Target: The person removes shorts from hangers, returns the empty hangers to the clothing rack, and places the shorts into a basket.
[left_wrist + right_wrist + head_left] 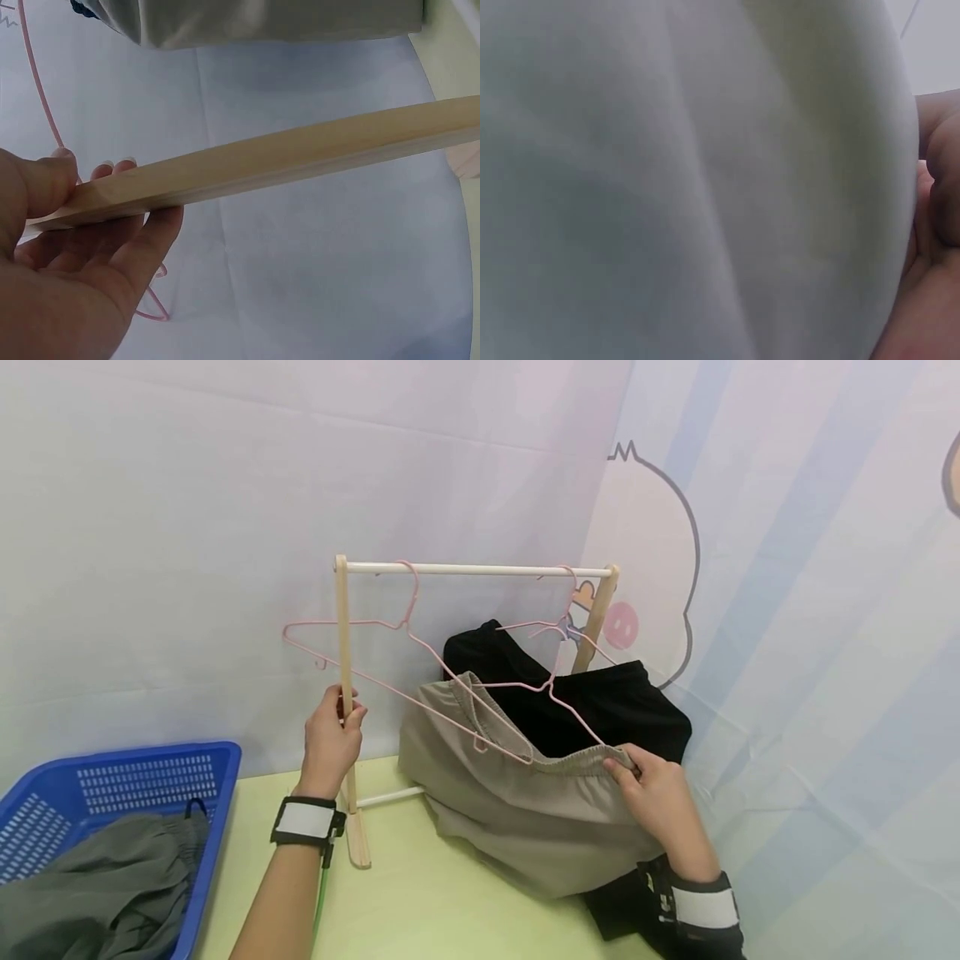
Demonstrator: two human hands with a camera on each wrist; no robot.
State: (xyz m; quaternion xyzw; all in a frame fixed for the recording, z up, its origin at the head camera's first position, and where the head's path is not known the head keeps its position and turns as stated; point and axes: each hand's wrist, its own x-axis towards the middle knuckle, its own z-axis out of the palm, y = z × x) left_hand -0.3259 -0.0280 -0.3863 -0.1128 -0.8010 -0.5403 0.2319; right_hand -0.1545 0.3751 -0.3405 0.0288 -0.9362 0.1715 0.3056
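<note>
My left hand (330, 745) grips the left wooden post (346, 643) of a small garment rack; in the left wrist view the thumb lies on one side and the fingers on the other. My right hand (660, 797) pinches the elastic waistband of a beige garment (525, 827) at its right end. Inside that waistband sits a pink hanger (550, 687), its hook below the rail. Behind it, a black garment (615, 693) hangs from another pink hanger (573, 589) on the rail. Pale cloth (690, 180) fills most of the right wrist view, hiding the fingertips.
A bare pink hanger (411, 625) hangs from the white rail (480, 569) at the left, its lower end in front of the beige garment. On the left, a blue basket (228, 793) holds a dark grey garment (112, 877). Cloth curtains stand behind the yellow-green table (420, 893).
</note>
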